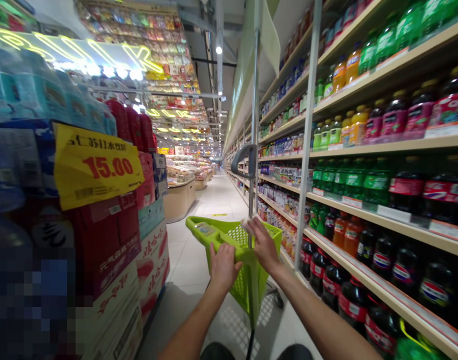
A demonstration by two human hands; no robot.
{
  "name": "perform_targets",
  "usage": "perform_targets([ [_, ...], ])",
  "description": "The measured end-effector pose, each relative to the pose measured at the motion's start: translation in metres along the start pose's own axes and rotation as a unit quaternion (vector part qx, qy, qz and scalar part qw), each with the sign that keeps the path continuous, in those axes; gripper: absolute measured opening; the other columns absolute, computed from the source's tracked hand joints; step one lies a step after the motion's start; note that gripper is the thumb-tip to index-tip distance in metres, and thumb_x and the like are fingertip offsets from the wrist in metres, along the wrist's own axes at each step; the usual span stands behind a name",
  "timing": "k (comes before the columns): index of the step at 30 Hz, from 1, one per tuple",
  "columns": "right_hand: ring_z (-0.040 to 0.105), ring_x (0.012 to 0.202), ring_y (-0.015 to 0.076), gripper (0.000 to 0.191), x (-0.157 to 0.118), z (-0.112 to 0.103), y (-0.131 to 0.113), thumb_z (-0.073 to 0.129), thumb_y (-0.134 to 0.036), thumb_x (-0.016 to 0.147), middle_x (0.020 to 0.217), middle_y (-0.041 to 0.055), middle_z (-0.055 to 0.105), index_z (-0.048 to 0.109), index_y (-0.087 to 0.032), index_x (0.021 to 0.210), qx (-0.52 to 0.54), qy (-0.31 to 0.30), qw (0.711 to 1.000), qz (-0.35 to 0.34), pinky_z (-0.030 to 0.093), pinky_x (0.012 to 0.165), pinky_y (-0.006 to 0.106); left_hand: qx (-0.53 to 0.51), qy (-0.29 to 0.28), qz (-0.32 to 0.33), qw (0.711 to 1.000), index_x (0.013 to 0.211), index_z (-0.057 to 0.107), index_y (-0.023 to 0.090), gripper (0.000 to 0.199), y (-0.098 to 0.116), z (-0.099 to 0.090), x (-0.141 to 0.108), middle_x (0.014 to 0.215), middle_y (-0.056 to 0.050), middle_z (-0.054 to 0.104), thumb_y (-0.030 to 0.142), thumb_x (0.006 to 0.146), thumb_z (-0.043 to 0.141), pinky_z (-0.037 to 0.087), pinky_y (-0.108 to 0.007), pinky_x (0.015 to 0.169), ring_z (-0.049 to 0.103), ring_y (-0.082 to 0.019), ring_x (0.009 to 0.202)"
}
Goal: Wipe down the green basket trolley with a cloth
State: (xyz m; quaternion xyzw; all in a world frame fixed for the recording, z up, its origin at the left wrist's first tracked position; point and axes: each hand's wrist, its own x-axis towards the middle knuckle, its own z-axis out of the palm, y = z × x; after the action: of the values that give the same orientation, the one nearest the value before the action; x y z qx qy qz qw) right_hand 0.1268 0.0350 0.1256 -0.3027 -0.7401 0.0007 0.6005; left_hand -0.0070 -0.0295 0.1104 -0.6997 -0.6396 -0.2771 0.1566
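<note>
In front of me stands a lime-green plastic shopping cart [241,287] with perforated sides. My left hand [224,265] is closed over its near handle bar, knuckles up. My right hand [264,245] is raised at the cart's right side, beside an upright metal pole [253,200]. Its fingers stretch towards the pole, and a small whitish patch shows at the fingertips, too blurred to name. Whether these fingers touch the pole, I cannot tell. A grey loop-shaped handle [241,161] sits on the pole above the cart.
Drink shelves [394,142] line the right side, with cola bottles [403,267] low down. Stacked drink cartons [109,240] stand close on the left, under a yellow price sign [97,165]. Ahead, a tiled aisle [217,195] runs past a rounded display counter [181,197].
</note>
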Motion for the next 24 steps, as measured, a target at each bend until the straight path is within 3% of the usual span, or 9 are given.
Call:
perform_targets([
  [4, 0.047, 0.117, 0.0221, 0.041, -0.060, 0.014, 0.024, 0.040, -0.013, 0.080, 0.125, 0.0057, 0.053, 0.058, -0.023, 0.115, 0.043, 0.001, 0.998, 0.055, 0.039, 0.099, 0.042, -0.005, -0.007, -0.019, 1.000, 0.095, 0.055, 0.019, 0.023, 0.022, 0.003, -0.002, 0.098, -0.006, 0.061, 0.027, 0.074, 0.055, 0.014, -0.052, 0.105, 0.050, -0.024, 0.105],
  [7, 0.051, 0.113, 0.0226, 0.042, -0.080, 0.004, 0.029, 0.040, -0.012, 0.076, 0.119, 0.0068, 0.058, 0.061, -0.023, 0.110, 0.061, -0.008, 0.997, 0.054, 0.042, 0.096, 0.044, -0.023, -0.042, 0.007, 0.999, 0.097, 0.057, 0.018, 0.027, 0.025, -0.002, 0.003, 0.098, -0.006, 0.062, 0.031, 0.073, 0.055, 0.015, -0.052, 0.105, 0.051, -0.025, 0.103],
  [10, 0.057, 0.105, 0.0214, 0.041, -0.071, -0.016, 0.013, 0.041, -0.011, 0.074, 0.110, 0.0068, 0.063, 0.064, -0.023, 0.105, 0.077, -0.024, 0.995, 0.052, 0.044, 0.093, 0.042, -0.061, -0.088, 0.044, 0.993, 0.104, 0.055, 0.019, 0.039, 0.005, -0.012, 0.010, 0.116, -0.009, 0.057, 0.043, 0.073, 0.055, 0.016, -0.052, 0.105, 0.046, -0.026, 0.113],
  [12, 0.058, 0.103, 0.0200, 0.041, -0.062, -0.025, 0.000, 0.040, -0.011, 0.074, 0.107, 0.0057, 0.064, 0.064, -0.023, 0.104, 0.085, -0.038, 0.994, 0.050, 0.045, 0.092, 0.040, -0.058, -0.104, 0.036, 0.992, 0.112, 0.051, 0.019, 0.053, -0.012, -0.017, 0.012, 0.133, -0.011, 0.044, 0.052, 0.072, 0.053, 0.015, -0.055, 0.105, 0.034, -0.029, 0.126],
  [15, 0.057, 0.104, 0.0190, 0.041, -0.054, -0.030, -0.006, 0.040, -0.012, 0.071, 0.107, 0.0047, 0.064, 0.063, -0.023, 0.104, 0.069, -0.059, 0.995, 0.031, 0.043, 0.094, 0.038, -0.037, -0.108, 0.027, 0.993, 0.117, 0.050, 0.017, 0.061, -0.021, -0.017, 0.011, 0.141, -0.011, 0.033, 0.059, 0.074, 0.045, 0.012, -0.055, 0.106, 0.022, -0.029, 0.132],
  [17, 0.058, 0.102, 0.0200, 0.040, -0.052, -0.032, 0.001, 0.039, -0.014, 0.069, 0.103, 0.0060, 0.066, 0.065, -0.020, 0.099, 0.035, -0.044, 0.998, 0.039, 0.043, 0.093, 0.039, -0.028, -0.098, 0.017, 0.995, 0.117, 0.050, 0.015, 0.063, -0.012, -0.012, 0.008, 0.141, -0.012, 0.033, 0.061, 0.075, 0.041, 0.011, -0.055, 0.106, 0.022, -0.029, 0.132],
  [20, 0.061, 0.096, 0.0216, 0.036, -0.049, -0.036, 0.013, 0.036, -0.016, 0.071, 0.096, 0.0074, 0.067, 0.066, -0.019, 0.091, -0.028, -0.007, 0.992, 0.120, 0.046, 0.089, 0.041, -0.028, -0.088, 0.006, 0.996, 0.120, 0.049, 0.014, 0.067, 0.015, -0.003, 0.004, 0.141, -0.013, 0.033, 0.062, 0.075, 0.038, 0.010, -0.055, 0.107, 0.020, -0.030, 0.133],
  [22, 0.061, 0.095, 0.0221, 0.035, -0.044, -0.038, 0.010, 0.034, -0.016, 0.072, 0.096, 0.0088, 0.067, 0.065, -0.017, 0.089, -0.060, 0.007, 0.983, 0.171, 0.046, 0.087, 0.040, -0.035, -0.090, 0.024, 0.995, 0.123, 0.046, 0.015, 0.067, 0.030, 0.003, 0.002, 0.140, -0.012, 0.034, 0.060, 0.074, 0.041, 0.008, -0.054, 0.107, 0.019, -0.030, 0.133],
  [24, 0.060, 0.096, 0.0215, 0.036, -0.036, -0.038, 0.000, 0.034, -0.014, 0.072, 0.097, 0.0097, 0.066, 0.065, -0.016, 0.090, -0.069, -0.006, 0.982, 0.175, 0.046, 0.088, 0.037, -0.047, -0.096, 0.062, 0.992, 0.127, 0.042, 0.016, 0.067, 0.039, 0.005, 0.002, 0.139, -0.011, 0.037, 0.054, 0.072, 0.046, 0.007, -0.052, 0.108, 0.018, -0.030, 0.133],
])
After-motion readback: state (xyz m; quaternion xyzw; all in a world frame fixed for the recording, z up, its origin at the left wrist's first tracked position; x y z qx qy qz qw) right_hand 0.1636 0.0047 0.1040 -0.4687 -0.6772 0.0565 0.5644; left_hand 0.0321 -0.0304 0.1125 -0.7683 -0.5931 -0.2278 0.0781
